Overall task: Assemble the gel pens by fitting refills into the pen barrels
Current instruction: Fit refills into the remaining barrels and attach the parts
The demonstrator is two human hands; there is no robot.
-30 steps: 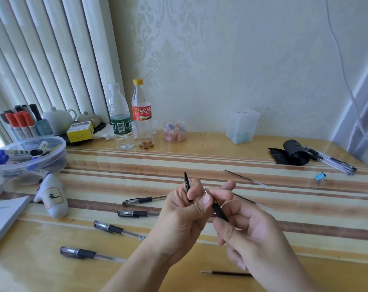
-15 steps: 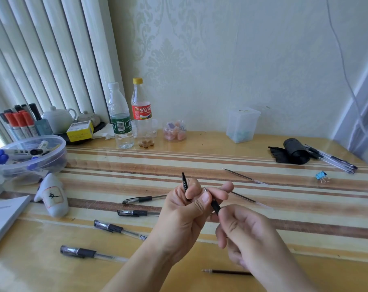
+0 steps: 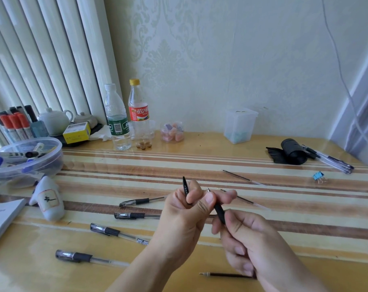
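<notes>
My left hand [image 3: 185,216] holds a black pen cap [image 3: 185,187] upright between its curled fingers, and its thumb and forefinger pinch the tip end of a gel pen [image 3: 217,207]. My right hand [image 3: 248,243] grips the black grip section of that same pen, whose metal point sticks up between the two hands. Several assembled capped gel pens [image 3: 107,230] lie on the table to the left. Loose refills lie behind my hands [image 3: 241,177] and near the front edge [image 3: 225,275].
A clear bowl of markers [image 3: 24,163] and a white figurine [image 3: 49,199] sit at the left. Two bottles [image 3: 117,119], a candy jar [image 3: 172,131] and a plastic box [image 3: 240,125] stand along the wall. A black roll [image 3: 292,152], more pens [image 3: 330,161] and a blue binder clip [image 3: 318,176] lie at right.
My right hand has slid up along the pen toward my left hand, so less of the black section shows between them. The left hand has stayed put.
</notes>
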